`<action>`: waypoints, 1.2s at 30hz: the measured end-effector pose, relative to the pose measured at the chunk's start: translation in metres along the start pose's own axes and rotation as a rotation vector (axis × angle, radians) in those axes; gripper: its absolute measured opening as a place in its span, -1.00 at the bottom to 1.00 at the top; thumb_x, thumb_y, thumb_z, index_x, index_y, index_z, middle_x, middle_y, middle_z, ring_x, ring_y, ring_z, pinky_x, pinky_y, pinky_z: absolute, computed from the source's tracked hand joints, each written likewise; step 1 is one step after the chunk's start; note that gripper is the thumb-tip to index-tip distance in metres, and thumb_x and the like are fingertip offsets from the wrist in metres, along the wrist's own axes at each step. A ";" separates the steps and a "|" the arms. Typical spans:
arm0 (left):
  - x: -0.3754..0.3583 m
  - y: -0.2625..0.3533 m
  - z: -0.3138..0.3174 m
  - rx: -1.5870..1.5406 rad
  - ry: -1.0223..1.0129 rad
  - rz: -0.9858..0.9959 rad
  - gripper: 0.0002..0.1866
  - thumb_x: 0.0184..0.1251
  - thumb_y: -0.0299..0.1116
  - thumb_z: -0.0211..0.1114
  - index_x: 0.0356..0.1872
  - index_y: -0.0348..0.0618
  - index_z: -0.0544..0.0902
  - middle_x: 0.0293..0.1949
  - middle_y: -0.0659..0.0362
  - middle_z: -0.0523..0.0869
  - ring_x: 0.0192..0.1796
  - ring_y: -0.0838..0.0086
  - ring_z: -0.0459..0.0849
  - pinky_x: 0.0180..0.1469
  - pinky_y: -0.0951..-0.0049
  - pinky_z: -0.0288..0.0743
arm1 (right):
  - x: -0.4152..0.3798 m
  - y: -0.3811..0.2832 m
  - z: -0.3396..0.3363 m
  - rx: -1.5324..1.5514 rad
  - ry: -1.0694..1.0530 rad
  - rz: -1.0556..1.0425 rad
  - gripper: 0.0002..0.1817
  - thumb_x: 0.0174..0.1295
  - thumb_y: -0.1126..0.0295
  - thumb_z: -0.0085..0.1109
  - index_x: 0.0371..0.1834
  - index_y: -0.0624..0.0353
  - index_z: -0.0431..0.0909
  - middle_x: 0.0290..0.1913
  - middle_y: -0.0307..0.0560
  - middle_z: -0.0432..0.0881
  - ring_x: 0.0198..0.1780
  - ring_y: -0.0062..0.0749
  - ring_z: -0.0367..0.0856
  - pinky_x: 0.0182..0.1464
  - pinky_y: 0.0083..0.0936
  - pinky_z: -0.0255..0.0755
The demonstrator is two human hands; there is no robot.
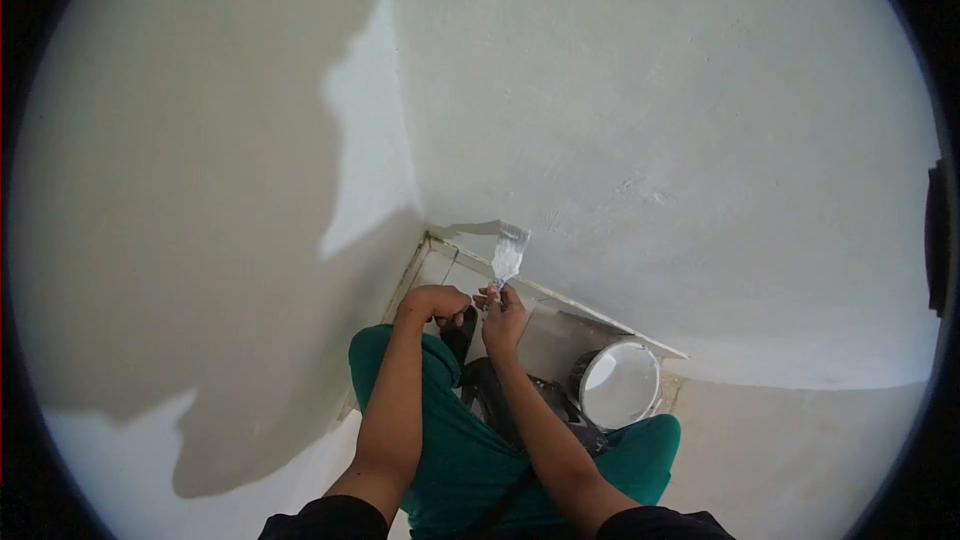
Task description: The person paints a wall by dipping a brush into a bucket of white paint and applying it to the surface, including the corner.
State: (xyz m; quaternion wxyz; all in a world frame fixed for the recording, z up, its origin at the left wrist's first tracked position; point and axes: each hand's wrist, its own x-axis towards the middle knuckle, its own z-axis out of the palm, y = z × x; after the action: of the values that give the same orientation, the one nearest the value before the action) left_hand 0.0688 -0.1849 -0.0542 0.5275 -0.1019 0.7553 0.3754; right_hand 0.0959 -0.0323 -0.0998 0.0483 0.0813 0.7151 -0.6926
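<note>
Paint coats the wide head of a brush (509, 252), held upright close to the wall. Its handle is in the fingers of my right hand (503, 318). My left hand (440, 303) is just to the left, near the right fingertips, its fingers curled downward; whether anything is in it is too small to tell. To the right of my right forearm stands a round bucket (620, 384) with white paint inside.
Two pale walls (640, 120) meet at a corner above the tiled floor (545, 335). A narrow skirting ledge (590, 312) runs along the wall base. My green-clad knees (645, 450) flank the bucket and dark shoes. Large shadows fall on the left wall (180, 190).
</note>
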 end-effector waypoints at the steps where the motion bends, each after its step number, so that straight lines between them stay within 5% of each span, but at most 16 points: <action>1: -0.002 0.003 -0.003 -0.004 -0.002 0.004 -0.62 0.18 -0.07 -0.06 -0.43 -0.13 0.61 -0.67 0.24 0.45 -0.62 0.52 0.28 -0.57 0.41 0.14 | 0.000 0.002 -0.001 -0.022 0.003 0.012 -0.76 0.38 0.37 0.01 -0.17 0.40 0.49 -0.31 -0.05 0.63 -0.26 -0.45 0.64 -0.14 -0.47 0.54; 4: -0.001 0.003 -0.004 0.041 0.000 -0.004 -0.61 0.14 -0.09 -0.08 -0.38 -0.07 0.69 -0.54 0.12 0.61 -0.48 0.36 0.50 -0.39 0.29 0.33 | -0.008 -0.005 -0.004 -0.023 0.001 -0.059 -0.76 0.38 0.38 0.00 -0.13 0.39 0.50 -0.30 0.00 0.67 -0.24 -0.44 0.64 -0.14 -0.48 0.49; 7: -0.003 0.009 -0.002 0.073 0.021 -0.012 -0.60 0.15 -0.08 -0.08 -0.38 -0.07 0.69 -0.56 0.13 0.60 -0.50 0.35 0.49 -0.38 0.27 0.33 | -0.008 -0.041 -0.004 -0.070 -0.032 -0.235 -0.75 0.38 0.36 0.01 -0.19 0.40 0.50 -0.31 -0.06 0.63 -0.24 -0.45 0.62 -0.14 -0.49 0.50; 13: 0.005 0.005 -0.001 0.053 -0.015 0.011 -0.59 0.15 -0.06 -0.07 -0.39 -0.09 0.68 -0.54 0.12 0.62 -0.47 0.35 0.51 -0.37 0.25 0.34 | 0.012 -0.115 0.008 0.152 0.033 -0.238 -0.72 0.38 0.34 0.03 -0.11 0.42 0.50 -0.31 -0.08 0.64 -0.26 -0.49 0.61 -0.15 -0.52 0.49; 23: 0.005 0.008 -0.002 0.058 -0.022 0.014 -0.59 0.14 -0.06 -0.08 -0.41 -0.09 0.67 -0.55 0.15 0.60 -0.49 0.37 0.49 -0.43 0.31 0.29 | 0.015 0.028 -0.015 -0.102 0.003 0.043 -0.71 0.36 0.31 0.04 -0.16 0.40 0.55 -0.41 -0.04 0.65 -0.39 -0.50 0.63 -0.26 -0.51 0.50; 28: 0.012 0.009 -0.002 0.079 -0.005 0.033 -0.60 0.13 -0.05 -0.08 -0.42 -0.07 0.67 -0.55 0.17 0.59 -0.49 0.39 0.48 -0.43 0.31 0.29 | -0.023 0.023 -0.017 -0.104 -0.020 0.008 -0.73 0.37 0.33 0.01 -0.17 0.38 0.54 -0.41 -0.03 0.65 -0.37 -0.50 0.62 -0.25 -0.51 0.48; 32: 0.011 0.017 -0.006 0.075 -0.025 -0.017 -0.60 0.13 -0.06 -0.08 -0.40 -0.07 0.67 -0.51 0.16 0.61 -0.47 0.40 0.50 -0.45 0.30 0.29 | -0.024 -0.019 -0.017 -0.183 0.048 -0.201 -0.74 0.40 0.37 -0.04 -0.19 0.41 0.52 -0.39 -0.12 0.62 -0.31 -0.55 0.57 -0.19 -0.55 0.46; 36: 0.005 0.017 -0.003 0.087 -0.010 -0.014 -0.61 0.13 -0.08 -0.08 -0.39 -0.07 0.67 -0.48 0.15 0.64 -0.45 0.40 0.52 -0.44 0.31 0.31 | -0.010 -0.086 -0.018 0.110 0.081 -0.294 -0.74 0.40 0.35 -0.03 -0.17 0.38 0.51 -0.36 -0.14 0.61 -0.31 -0.55 0.56 -0.19 -0.57 0.43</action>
State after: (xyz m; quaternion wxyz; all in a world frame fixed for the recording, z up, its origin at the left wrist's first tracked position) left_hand 0.0554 -0.1737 -0.0504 0.5377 -0.0821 0.7677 0.3389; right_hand 0.0911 -0.0177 -0.0125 -0.0871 0.0062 0.6816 -0.7265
